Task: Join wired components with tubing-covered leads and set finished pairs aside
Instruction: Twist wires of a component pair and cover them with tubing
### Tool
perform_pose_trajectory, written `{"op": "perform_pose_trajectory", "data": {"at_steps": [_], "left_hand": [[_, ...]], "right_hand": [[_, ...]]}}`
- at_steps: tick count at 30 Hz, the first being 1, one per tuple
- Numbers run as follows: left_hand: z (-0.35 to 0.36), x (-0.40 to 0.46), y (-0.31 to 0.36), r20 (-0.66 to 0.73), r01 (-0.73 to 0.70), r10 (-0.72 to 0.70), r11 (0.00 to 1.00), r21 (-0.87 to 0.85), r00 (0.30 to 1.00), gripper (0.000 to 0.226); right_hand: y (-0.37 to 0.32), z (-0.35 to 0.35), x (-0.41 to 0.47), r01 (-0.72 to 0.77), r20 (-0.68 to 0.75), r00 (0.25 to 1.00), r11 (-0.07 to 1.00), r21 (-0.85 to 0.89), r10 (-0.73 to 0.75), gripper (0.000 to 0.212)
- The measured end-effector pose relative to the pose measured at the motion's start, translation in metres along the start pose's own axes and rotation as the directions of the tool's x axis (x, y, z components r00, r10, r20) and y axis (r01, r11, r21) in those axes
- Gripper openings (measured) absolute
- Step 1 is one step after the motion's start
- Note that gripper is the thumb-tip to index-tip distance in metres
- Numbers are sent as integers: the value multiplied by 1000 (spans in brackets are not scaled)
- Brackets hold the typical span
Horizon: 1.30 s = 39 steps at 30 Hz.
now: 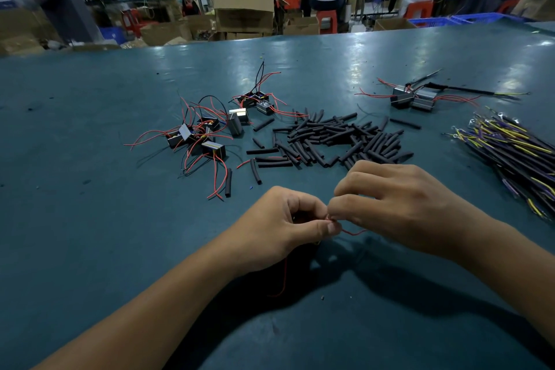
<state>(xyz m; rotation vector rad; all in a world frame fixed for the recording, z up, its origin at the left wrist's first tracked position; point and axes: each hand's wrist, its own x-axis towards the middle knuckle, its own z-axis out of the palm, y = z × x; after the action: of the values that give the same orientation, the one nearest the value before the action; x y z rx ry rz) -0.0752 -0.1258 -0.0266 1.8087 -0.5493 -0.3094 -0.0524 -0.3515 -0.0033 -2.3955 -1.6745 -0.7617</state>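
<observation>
Red lead (354, 232) runs left to right between my hands; my left hand (279, 228) and right hand (399, 204) each pinch it where their fingers meet. Tubing pile (333, 141) lies straight ahead on the tabletop (90, 219), nearer my right hand.

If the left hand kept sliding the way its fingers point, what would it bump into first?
Almost at once the right hand: the left hand points right, its fingers already meeting it over the red wire they both pinch.
</observation>
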Motion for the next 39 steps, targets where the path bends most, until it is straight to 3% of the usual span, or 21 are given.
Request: {"op": "perform_pose_trajectory", "data": {"at_steps": [8,14,20,25,28,31,39], "left_hand": [[0,-1,2,2,20,-20,1000,-12,1000,7],[1,-1,5,20,14,-13,1000,-23,1000,24],[1,0,2,-12,10,-10,1000,-15,1000,8],[2,-1,2,3,-4,4,999,-39,1000,22],[3,0,2,0,3,-3,999,-39,1000,16],[2,0,1,-12,4,-5,1000,-24,1000,6],[5,0,3,-66,27,-30,999,-38,997,16]], "right_hand": [[0,0,0,41,-15,999,999,-18,-41,20],[1,1,2,86,-16,996,993,-76,-88,25],[3,0,3,92,-14,996,994,-66,-93,21],[0,1,4,104,-51,993,992,-73,-108,29],[1,2,4,112,-76,990,992,-56,-116,28],[2,3,3,111,-93,989,993,-47,-115,27],[-3,5,8,17,-96,995,1000,4,-16,18]]}}
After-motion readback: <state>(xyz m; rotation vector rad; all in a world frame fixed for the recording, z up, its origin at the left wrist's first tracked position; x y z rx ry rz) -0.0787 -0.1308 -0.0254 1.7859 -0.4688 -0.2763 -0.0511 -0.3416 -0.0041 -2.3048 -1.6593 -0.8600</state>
